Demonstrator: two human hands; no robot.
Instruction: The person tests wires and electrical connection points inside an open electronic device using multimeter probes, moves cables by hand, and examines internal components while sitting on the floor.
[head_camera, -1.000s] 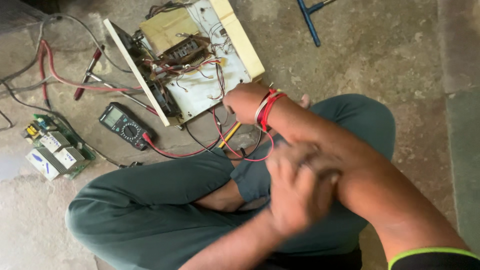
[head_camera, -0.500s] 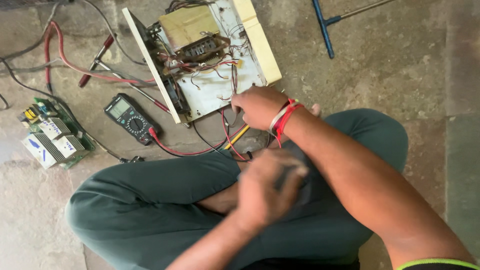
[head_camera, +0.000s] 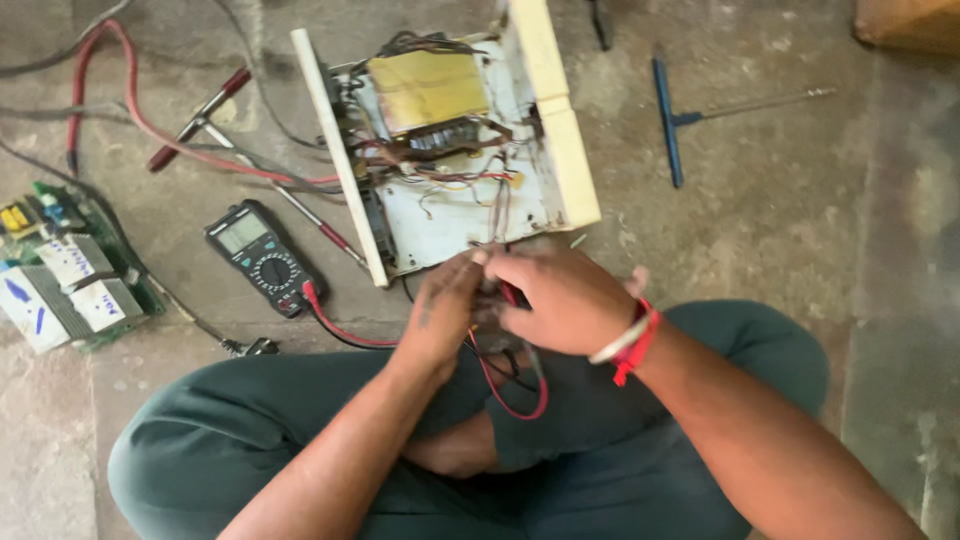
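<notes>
My two hands meet just in front of an opened white device case (head_camera: 560, 150), which holds a yellow-wrapped transformer (head_camera: 425, 90) and tangled wires. My right hand (head_camera: 560, 300), with a red thread and a white band at the wrist, is closed around a red test probe (head_camera: 511, 294). Its red lead (head_camera: 515, 405) loops down over my lap. Against it rests my left hand (head_camera: 445, 305), its fingers curled at the same spot; what they grip is hidden. A black multimeter (head_camera: 255, 255) lies left of the case, with a red lead plugged into it.
A green circuit board (head_camera: 60, 280) with white blocks lies at the far left. Red-handled screwdrivers (head_camera: 200, 110) and a red cable (head_camera: 120, 90) lie behind the meter. At the upper right a blue T-handle tool (head_camera: 668, 120) rests on the concrete floor. My crossed legs in green trousers (head_camera: 740, 350) fill the foreground.
My left hand has come forward from my lap to join the right hand at the case's front edge. The view has shifted closer to the case.
</notes>
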